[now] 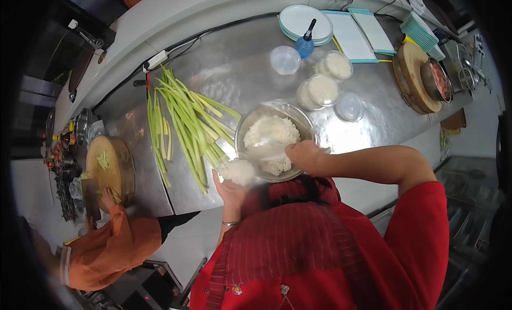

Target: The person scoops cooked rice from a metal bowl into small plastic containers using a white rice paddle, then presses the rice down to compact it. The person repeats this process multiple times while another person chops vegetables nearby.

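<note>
My left hand (230,190) holds a clear round plastic container of white rice (237,172) at the left rim of a steel bowl (308,128). Cooked rice (272,134) lies heaped in the bowl. Over the bowl's right side, my right hand (306,156) is closed around the handle of a pale rice paddle, whose blade is blurred against the rice. Beyond the bowl stand several rice-filled containers (323,90), with a clear lid or empty container (349,107) beside them and an open empty container (285,60) farther back.
Green stalks (188,122) spread left of the bowl. At far left a co-worker in an orange top (120,250) holds a cleaver (91,200) at a round wooden chopping block (112,150). Plates (306,20), a blue air blower (305,48), trays (352,38) and a meat bowl (440,80) stand behind and right.
</note>
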The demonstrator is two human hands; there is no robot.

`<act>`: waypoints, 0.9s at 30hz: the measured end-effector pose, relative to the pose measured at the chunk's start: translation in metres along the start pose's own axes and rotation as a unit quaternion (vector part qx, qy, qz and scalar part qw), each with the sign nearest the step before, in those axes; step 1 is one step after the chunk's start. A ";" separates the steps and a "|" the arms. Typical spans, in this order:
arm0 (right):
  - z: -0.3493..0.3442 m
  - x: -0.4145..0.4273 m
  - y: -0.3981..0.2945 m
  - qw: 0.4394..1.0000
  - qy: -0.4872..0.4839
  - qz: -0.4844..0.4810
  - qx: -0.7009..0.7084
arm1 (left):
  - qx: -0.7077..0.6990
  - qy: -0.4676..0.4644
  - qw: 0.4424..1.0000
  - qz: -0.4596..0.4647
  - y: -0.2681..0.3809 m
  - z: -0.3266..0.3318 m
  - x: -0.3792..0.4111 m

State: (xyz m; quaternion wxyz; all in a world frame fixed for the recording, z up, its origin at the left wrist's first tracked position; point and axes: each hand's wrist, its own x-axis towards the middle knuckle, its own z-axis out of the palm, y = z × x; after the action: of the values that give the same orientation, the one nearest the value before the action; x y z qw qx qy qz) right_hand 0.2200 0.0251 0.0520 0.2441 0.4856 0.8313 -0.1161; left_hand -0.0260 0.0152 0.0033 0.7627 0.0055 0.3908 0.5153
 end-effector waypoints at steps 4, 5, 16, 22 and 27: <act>0.049 0.020 -0.049 0.979 0.114 0.041 -0.163 | -0.007 0.000 1.000 -0.029 0.002 0.004 -0.003; 0.056 0.030 -0.052 0.988 0.096 0.053 -0.109 | -0.001 0.000 1.000 -0.029 0.003 0.005 -0.003; 0.008 0.021 0.001 0.997 0.017 0.066 -0.033 | 0.014 0.004 1.000 -0.011 0.002 0.005 -0.006; 0.051 0.062 -0.045 0.950 0.043 0.069 -0.303 | 0.011 0.017 1.000 -0.013 0.002 -0.003 0.003; 0.029 0.068 0.025 0.979 0.054 0.060 0.189 | 0.006 0.009 0.999 -0.033 0.002 0.001 -0.003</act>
State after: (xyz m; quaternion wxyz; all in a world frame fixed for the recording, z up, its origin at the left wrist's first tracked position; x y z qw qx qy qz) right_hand 0.2222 0.0755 -0.0070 0.1089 0.5772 0.7761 -0.2295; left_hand -0.0275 0.0143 0.0073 0.7758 -0.0076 0.4012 0.4870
